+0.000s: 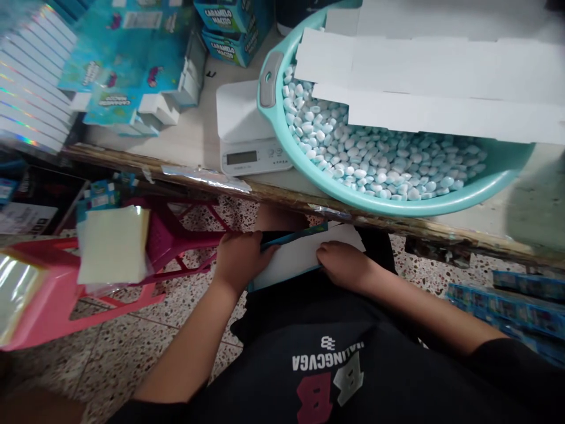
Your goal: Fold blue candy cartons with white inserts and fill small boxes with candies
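Observation:
A partly folded cardboard box [293, 257], white on the inside and blue on its outer side, lies across my lap. My left hand [242, 259] grips its left end, the thumb on the white face. At its right part, my right hand [342, 263] is closed on the card with the fingers curled under. Above my hands, on the table, a turquoise tub [335, 197] holds many pale blue and white candies [366, 156]. Flat white card blanks [424, 70] lie over the tub.
A white kitchen scale [251, 156] stands left of the tub. Blue printed boxes [132, 65] and stacked caramel boxes [227, 44] are farther back. Pink stools [53, 300] at left bear a pack of cream sheets [113, 244]. Blue packs [507, 303] lie at lower right. The table edge [212, 182] is worn.

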`<state>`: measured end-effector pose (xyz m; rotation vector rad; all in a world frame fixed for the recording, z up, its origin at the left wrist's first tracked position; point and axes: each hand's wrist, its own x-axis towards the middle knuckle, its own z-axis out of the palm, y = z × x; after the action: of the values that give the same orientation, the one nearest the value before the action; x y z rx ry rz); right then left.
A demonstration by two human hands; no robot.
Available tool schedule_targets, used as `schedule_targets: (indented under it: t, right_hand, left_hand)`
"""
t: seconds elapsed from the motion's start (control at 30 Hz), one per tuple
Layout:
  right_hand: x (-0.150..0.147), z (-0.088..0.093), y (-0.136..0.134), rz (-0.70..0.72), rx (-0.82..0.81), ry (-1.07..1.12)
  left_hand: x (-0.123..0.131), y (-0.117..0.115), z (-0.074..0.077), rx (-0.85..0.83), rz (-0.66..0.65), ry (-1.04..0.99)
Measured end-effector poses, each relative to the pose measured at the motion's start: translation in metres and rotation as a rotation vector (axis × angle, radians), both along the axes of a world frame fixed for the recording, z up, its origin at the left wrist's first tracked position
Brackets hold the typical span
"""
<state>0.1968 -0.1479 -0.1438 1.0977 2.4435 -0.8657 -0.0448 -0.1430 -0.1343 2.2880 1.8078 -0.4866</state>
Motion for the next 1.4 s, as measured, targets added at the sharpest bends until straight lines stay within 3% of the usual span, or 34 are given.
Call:
schedule_targets:
  t: [0.3, 0.47, 0.6, 0.73, 0.9, 1.07, 1.17, 1.27, 1.4]
  right_hand:
    - [-0.003, -0.001, 0.001, 0.112, 0.041, 0.008]
    - [-0.002, -0.001, 0.002, 0.124, 0.064, 0.052]
    - [0.002, -0.001, 0.004, 0.095, 0.101, 0.094]
    - [0.005, 0.001, 0.006, 0.076, 0.102, 0.129]
    - [0.002, 0.003, 0.005, 0.108, 0.095, 0.143]
    - [-0.009, 0.004, 0.004, 0.154, 0.104, 0.135]
    - [-0.019, 0.005, 0.004, 0.158, 0.121, 0.137]
    - [-0.027, 0.005, 0.002, 0.16, 0.131, 0.132]
    - [-0.029, 0.003, -0.002, 0.126, 0.137, 0.108]
  left_hand:
    - [-0.003, 0.005, -0.007, 0.026, -0.039, 0.027]
    - [-0.004, -0.002, -0.012, 0.125, -0.016, -0.118]
    - [-0.006, -0.001, -0.015, -0.008, -0.158, -0.3]
    - [-0.011, 0.007, -0.015, -0.144, -0.086, -0.451]
    - [-0.011, 0.006, -0.004, -0.297, 0.006, -0.524]
    - [0.003, -0.021, 0.017, -0.04, -0.075, -0.711]
    - [0.018, -0.032, 0.019, -0.118, -0.128, -0.589]
    - [0.032, -0.033, 0.008, -0.227, -0.103, -0.363]
    - [0.041, -0.03, -0.004, -0.225, -0.105, -0.308]
